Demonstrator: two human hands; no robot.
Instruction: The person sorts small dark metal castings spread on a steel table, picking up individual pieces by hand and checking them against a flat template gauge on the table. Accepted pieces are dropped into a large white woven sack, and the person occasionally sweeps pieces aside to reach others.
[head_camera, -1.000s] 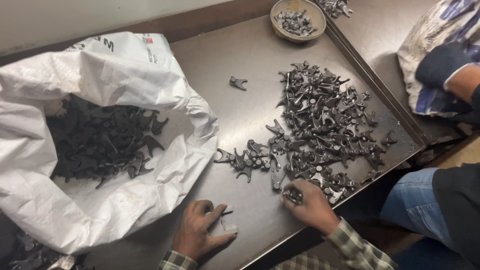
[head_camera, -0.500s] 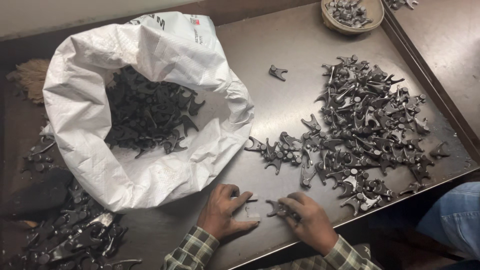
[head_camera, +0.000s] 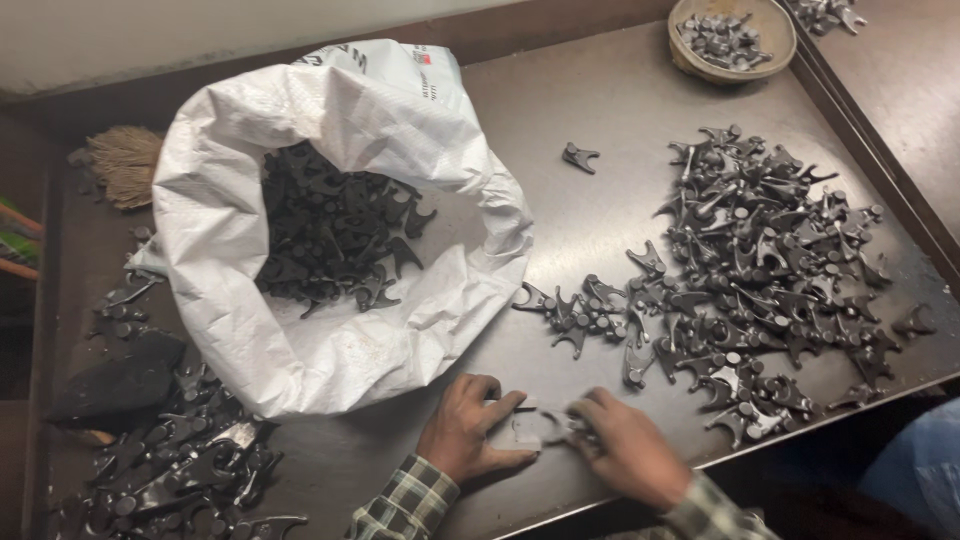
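Left hand (head_camera: 465, 425) flat on metal table (head_camera: 600, 90), fingers spread over small pale flat piece (head_camera: 518, 432), gripping nothing

Right hand (head_camera: 628, 448) curled, blurred; fingertips pinch dark forked metal part (head_camera: 572, 428) just beside pale piece

Big heap of same dark parts (head_camera: 760, 270) right of hands; single stray part (head_camera: 579, 157) further back

White woven sack (head_camera: 340, 215) open, left of centre, half full of parts; small red-and-dark printed label near its top rim

Round bowl (head_camera: 732, 38) of small parts at far edge

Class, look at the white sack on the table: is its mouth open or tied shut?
Open: the white sack has its rim rolled back, showing dark metal parts inside.
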